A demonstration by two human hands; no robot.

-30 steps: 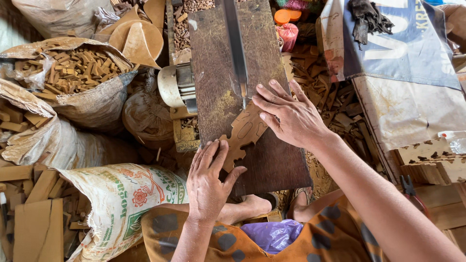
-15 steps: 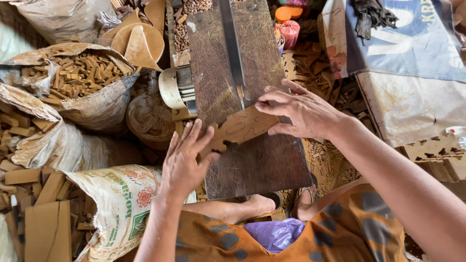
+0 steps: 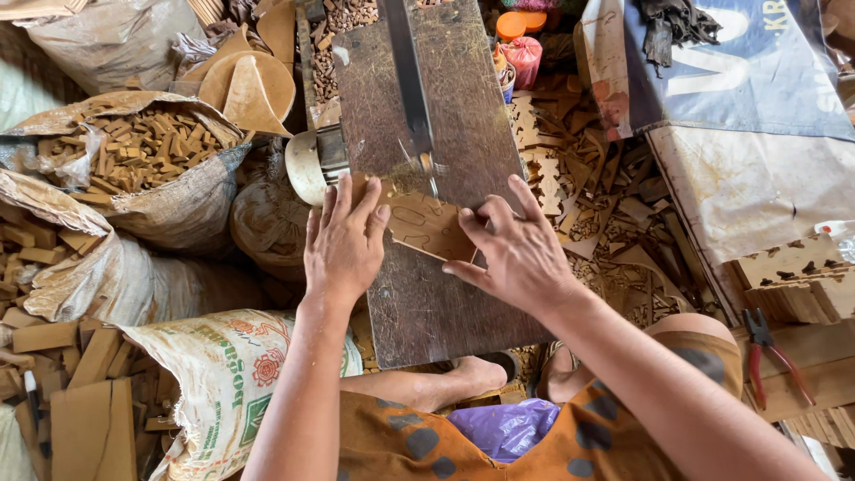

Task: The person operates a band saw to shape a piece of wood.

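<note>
Here: both hands (image 3: 427,249) spread flat on wooden piece (image 3: 427,224) | printed white sack (image 3: 223,374) lower left | blade apparently touching.

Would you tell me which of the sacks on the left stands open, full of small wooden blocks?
The upper sack; its mouth gapes, showing blocks, unlike the printed sack lower down.

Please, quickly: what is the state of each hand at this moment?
Left hand: open, fingers spread, pressing flat on the thin wooden piece at the saw blade.
Right hand: open, fingertips pressing on the same piece.
</note>
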